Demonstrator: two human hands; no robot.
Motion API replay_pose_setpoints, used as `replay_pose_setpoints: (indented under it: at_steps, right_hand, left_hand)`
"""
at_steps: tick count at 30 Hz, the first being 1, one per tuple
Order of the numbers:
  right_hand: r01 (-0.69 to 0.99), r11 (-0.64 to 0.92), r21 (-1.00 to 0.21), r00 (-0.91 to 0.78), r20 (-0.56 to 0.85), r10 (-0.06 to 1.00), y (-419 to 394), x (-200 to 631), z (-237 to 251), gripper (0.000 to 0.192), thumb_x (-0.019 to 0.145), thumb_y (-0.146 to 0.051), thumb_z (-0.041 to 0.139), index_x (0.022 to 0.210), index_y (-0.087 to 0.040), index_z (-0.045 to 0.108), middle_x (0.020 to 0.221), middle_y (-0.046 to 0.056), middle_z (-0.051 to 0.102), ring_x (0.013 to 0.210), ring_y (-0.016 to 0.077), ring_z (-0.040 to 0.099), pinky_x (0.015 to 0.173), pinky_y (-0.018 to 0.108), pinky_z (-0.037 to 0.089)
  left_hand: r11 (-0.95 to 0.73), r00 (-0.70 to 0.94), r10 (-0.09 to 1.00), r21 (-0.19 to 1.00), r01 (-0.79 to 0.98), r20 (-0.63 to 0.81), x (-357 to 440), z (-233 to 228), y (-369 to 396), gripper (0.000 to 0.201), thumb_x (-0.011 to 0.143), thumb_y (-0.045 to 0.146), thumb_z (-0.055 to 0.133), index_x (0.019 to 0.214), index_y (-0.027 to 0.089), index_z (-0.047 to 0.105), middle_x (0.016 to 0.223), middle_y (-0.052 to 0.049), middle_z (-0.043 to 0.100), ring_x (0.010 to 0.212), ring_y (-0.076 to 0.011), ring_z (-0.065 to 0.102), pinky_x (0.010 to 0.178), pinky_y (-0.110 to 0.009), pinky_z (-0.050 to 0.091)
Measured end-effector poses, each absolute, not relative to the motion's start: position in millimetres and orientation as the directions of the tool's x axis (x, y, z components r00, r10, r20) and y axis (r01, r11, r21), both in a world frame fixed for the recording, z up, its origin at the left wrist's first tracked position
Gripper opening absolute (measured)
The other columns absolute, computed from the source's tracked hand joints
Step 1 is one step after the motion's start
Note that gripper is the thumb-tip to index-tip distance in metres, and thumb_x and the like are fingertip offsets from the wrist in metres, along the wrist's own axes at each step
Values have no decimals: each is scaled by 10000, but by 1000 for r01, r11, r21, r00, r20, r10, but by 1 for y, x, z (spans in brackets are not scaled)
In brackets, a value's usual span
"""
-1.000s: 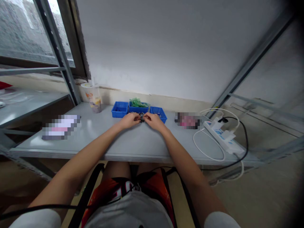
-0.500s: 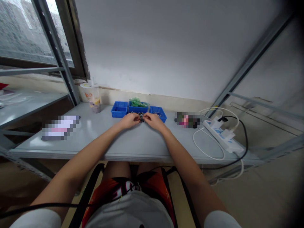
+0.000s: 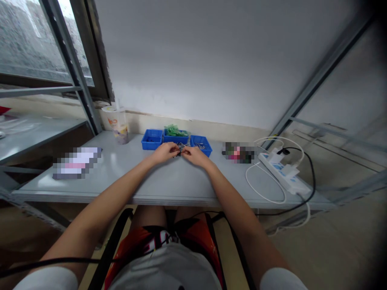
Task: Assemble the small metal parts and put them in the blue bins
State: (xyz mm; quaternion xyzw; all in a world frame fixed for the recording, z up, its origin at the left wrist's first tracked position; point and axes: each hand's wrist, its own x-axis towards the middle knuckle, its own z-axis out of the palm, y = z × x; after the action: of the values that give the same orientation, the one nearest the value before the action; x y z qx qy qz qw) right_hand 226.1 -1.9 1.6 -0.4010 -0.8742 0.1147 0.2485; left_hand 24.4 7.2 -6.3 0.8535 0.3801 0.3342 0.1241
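Observation:
My left hand and my right hand meet over the grey table, fingertips pinched together on a small dark metal part between them. The part is too small to make out in detail. Just behind the hands stand three blue bins: the left bin, the middle bin with green pieces on top, and the right bin with small metal pieces inside.
A plastic cup with a straw stands at the back left near the window frame. A white power strip with white and black cables lies at the right. Blurred flat items lie at the left and right of the bins.
Both hands stay together at the same spot; the fingers have shifted slightly on the small part, and the right hand sits a little lower.

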Motion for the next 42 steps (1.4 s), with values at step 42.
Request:
replay_pose_setpoints:
  at_steps: [42]
  right_hand:
    - [620,673,-403,-507,449,736,-2,223,3,169,879,-249,520,916,-169,664,724,14,655,641,111,551,616,210,340]
  left_hand:
    - [-681,526,731,428,594,434,24,-11,9,114,784,220,547,792,150,636,747,-32,627,674,-150,545,633,-257,389]
